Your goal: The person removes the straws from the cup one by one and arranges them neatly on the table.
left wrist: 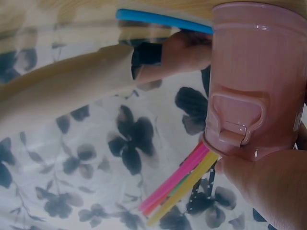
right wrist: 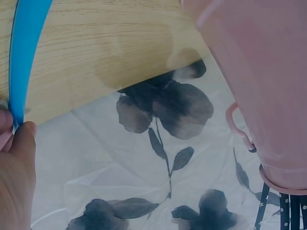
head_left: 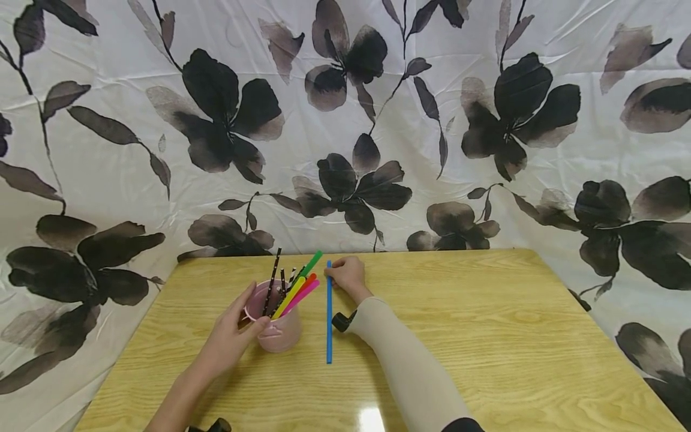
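The pink cup of straws is gripped by the left hand, partly curled, probably for steadiness. Beside it, the blue straw is pinched near its far end by the right hand, perhaps to leave its length free.

Glossy smooth cup, plastic-looking blue straw, shiny wood-grain tabletop, creased cloth backdrop

Grips with the left hand, spreading the left thumb apart from the left fingers and on their near side, with a bare left forearm slanting back and leftward from that hand. Pinches with the right hand, farther forward than the left, with a sleeved right forearm angling back and rightward behind it.
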{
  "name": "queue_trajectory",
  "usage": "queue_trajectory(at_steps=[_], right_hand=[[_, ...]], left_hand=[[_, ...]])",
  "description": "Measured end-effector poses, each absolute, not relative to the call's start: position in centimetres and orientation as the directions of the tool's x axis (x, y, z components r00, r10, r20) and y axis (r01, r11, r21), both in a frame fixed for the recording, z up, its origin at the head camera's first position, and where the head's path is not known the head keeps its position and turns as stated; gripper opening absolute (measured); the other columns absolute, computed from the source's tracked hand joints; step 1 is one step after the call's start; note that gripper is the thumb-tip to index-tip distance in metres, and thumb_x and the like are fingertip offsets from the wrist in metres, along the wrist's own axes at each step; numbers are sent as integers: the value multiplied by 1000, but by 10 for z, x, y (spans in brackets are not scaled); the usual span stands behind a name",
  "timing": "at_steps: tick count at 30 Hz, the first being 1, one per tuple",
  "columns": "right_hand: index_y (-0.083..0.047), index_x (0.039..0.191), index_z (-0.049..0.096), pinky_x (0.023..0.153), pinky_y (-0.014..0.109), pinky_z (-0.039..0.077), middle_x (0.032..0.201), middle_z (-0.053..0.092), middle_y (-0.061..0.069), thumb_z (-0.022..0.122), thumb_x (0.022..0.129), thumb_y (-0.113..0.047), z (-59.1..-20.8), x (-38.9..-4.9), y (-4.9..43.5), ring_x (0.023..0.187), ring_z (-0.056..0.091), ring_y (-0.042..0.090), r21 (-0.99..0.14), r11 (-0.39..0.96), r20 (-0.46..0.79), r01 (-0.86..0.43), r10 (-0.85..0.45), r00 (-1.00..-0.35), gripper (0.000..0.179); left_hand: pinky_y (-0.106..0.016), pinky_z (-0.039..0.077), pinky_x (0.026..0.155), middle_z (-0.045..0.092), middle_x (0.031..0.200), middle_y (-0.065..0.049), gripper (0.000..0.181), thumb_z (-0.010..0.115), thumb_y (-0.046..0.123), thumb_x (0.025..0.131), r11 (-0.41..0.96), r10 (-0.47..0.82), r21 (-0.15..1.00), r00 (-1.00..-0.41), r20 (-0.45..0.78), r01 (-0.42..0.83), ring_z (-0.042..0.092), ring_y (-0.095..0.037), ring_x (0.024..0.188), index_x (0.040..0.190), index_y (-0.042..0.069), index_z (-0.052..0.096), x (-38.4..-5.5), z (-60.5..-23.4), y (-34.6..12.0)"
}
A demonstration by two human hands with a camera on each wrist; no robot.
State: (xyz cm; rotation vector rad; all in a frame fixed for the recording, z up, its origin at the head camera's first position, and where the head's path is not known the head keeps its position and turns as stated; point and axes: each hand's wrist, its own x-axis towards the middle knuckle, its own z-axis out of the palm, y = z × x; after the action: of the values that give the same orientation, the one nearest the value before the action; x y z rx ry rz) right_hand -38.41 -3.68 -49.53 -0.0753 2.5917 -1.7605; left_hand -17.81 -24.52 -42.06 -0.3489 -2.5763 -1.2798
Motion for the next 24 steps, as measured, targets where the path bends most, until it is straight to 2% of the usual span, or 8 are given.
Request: queue_trajectory(at_steps=[11, 15, 18, 21, 24], right_hand=[[-2, 82, 67, 41, 27, 47, 60, 62, 4, 73, 72, -14, -496, -383, -35, 45, 58, 16, -949, 310, 42, -57, -54, -998, 17], [-1, 82, 67, 43, 29, 48, 61, 63, 11, 71, 73, -13, -490, -380, -32, 48, 59, 24, -961, 269, 56, -70, -62, -997, 16], [-1, 83, 67, 46, 36, 49, 64, 63, 15, 70, 74, -13, -482, -377, -29, 53, 60, 33, -971, 227, 62, -75, -64, -996, 16], [-3, 84, 67, 51, 41, 50, 67, 64, 13, 70, 75, -14, -473, -374, -26, 59, 60, 38, -975, 199, 88, -102, -76, -993, 15], [-4, 84, 67, 53, 41, 50, 70, 64, 11, 69, 76, -15, -462, -369, -21, 61, 60, 37, -972, 185, 128, -144, -97, -987, 13]], left_hand=[[-41, 39, 86, 25, 139, -18, 66, 57, 24, 87, 574, 106, 761, -949, 298, 303, 40, -34, 115, 140, 9, 20, -176, -418, -244], [-42, 39, 86, 26, 139, -18, 66, 57, 24, 87, 572, 110, 759, -947, 303, 310, 40, -34, 115, 140, 9, 20, -176, -417, -243], [-42, 39, 86, 25, 139, -18, 67, 56, 26, 87, 577, 114, 757, -948, 297, 307, 39, -34, 116, 140, 9, 20, -176, -417, -243], [-43, 38, 86, 25, 139, -18, 67, 55, 27, 87, 579, 116, 757, -950, 291, 303, 37, -34, 117, 140, 8, 19, -176, -418, -244], [-42, 38, 87, 24, 139, -18, 67, 55, 27, 88, 584, 112, 756, -952, 286, 296, 35, -35, 119, 141, 9, 18, -175, -417, -243]])
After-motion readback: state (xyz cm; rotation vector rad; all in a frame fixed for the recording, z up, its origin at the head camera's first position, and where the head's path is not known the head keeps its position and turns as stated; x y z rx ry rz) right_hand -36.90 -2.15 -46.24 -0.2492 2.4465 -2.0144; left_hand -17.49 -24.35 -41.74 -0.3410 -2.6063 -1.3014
